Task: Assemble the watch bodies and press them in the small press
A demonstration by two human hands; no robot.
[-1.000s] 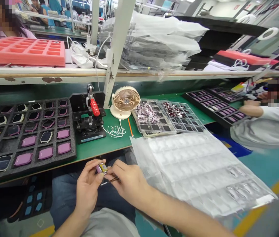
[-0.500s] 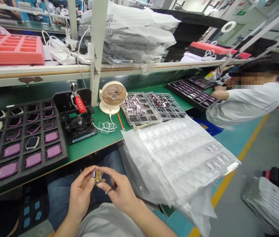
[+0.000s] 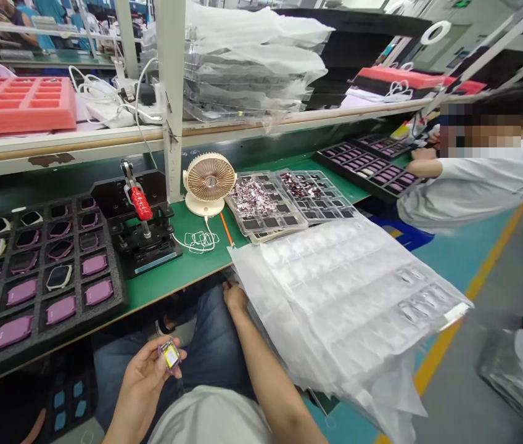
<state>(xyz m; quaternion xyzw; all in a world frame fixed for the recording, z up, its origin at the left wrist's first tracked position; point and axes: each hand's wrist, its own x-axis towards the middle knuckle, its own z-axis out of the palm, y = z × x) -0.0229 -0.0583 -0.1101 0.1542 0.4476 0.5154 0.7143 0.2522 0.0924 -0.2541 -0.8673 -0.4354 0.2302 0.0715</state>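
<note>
My left hand holds a small purple watch case over my lap, pinched between thumb and fingers. Its open inside faces up and shows a yellow and white part. My right hand is stretched out to the table's front edge, beside the left border of the white-wrapped trays. Its fingertips are hidden there, so I cannot make out what they touch or hold. Left of my hands, a black foam tray carries purple watch cases and watches with dark screens.
A toggle press with a red handle stands behind my hands, next to a cream fan. Clear compartment trays of small parts lie right of it. A co-worker sits at the far right. A shelf spans the back.
My right hand has left the watch case and moved up and right to the table edge; the dark thin tool it held no longer shows. My left hand has lowered slightly, keeping the case.
</note>
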